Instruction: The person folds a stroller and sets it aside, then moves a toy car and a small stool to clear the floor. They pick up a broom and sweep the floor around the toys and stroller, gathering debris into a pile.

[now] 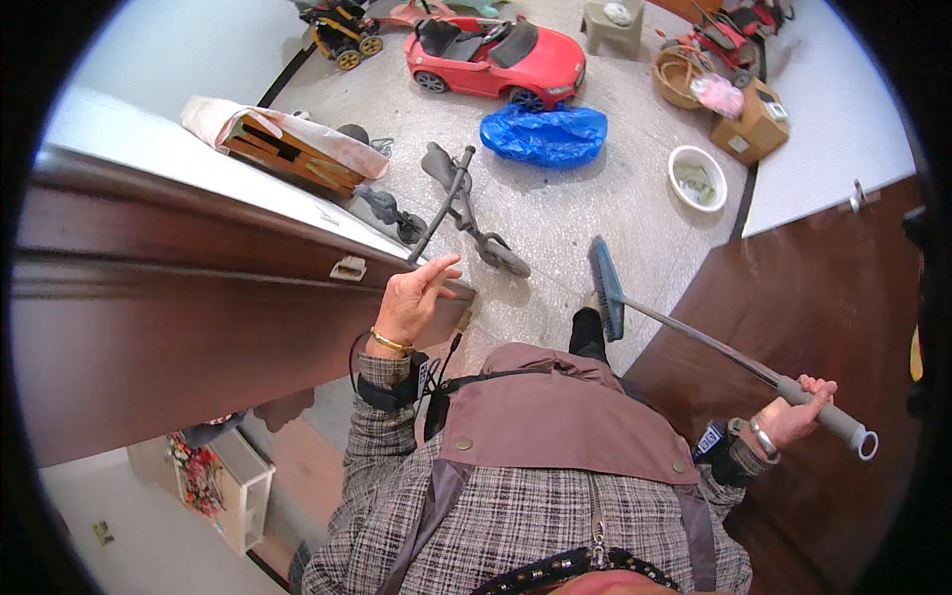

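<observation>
My right hand is wrapped round the grey grip of a long-handled broom, close to the ring at its end. From there the metal handle slants down to a blue broom head, which is beside my dark-trousered leg. My left hand is raised with its fingers stretched out and holds nothing. It appears next to the brown wooden door frame. Just beyond its fingertips in the picture is a dark balance bike on the floor.
A brown door stands at the right. Farther in are a red toy car, a blue plastic bag, a white basin, a cardboard box, a wicker basket and a grey stool. A cloth-draped wooden piece lines the left wall.
</observation>
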`<act>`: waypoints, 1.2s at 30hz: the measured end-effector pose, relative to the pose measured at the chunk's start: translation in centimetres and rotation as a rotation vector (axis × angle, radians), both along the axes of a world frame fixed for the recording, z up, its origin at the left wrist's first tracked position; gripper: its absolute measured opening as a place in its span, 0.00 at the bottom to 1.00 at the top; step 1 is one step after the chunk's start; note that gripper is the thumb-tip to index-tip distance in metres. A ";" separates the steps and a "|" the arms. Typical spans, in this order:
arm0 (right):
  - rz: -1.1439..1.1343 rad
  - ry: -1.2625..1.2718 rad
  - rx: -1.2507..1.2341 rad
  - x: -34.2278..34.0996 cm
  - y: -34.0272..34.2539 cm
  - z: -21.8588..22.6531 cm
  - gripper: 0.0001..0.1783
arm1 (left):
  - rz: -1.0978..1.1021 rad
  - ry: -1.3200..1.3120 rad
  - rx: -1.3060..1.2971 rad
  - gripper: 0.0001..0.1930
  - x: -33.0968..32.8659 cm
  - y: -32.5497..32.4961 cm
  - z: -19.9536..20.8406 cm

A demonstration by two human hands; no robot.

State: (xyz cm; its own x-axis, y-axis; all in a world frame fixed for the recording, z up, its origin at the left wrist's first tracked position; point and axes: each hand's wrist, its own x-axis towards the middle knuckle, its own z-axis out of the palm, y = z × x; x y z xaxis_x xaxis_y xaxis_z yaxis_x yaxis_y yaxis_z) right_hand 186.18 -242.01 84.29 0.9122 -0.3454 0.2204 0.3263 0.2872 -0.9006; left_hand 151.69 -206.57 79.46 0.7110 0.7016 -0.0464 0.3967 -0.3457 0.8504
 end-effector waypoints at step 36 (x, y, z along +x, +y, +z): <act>1.364 -0.324 0.082 24.3 70.8 -13.6 0.08 | 0.821 0.008 -0.023 0.15 15.0 27.3 0.1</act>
State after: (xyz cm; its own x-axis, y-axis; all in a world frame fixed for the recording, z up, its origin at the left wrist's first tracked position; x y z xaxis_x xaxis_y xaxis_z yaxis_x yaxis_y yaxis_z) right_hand 210.44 -171.19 70.70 0.4485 0.7371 0.5056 -0.0610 0.5896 -0.8054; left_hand 166.73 -179.22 79.58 -0.0293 0.9971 -0.0699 0.5221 0.0749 0.8496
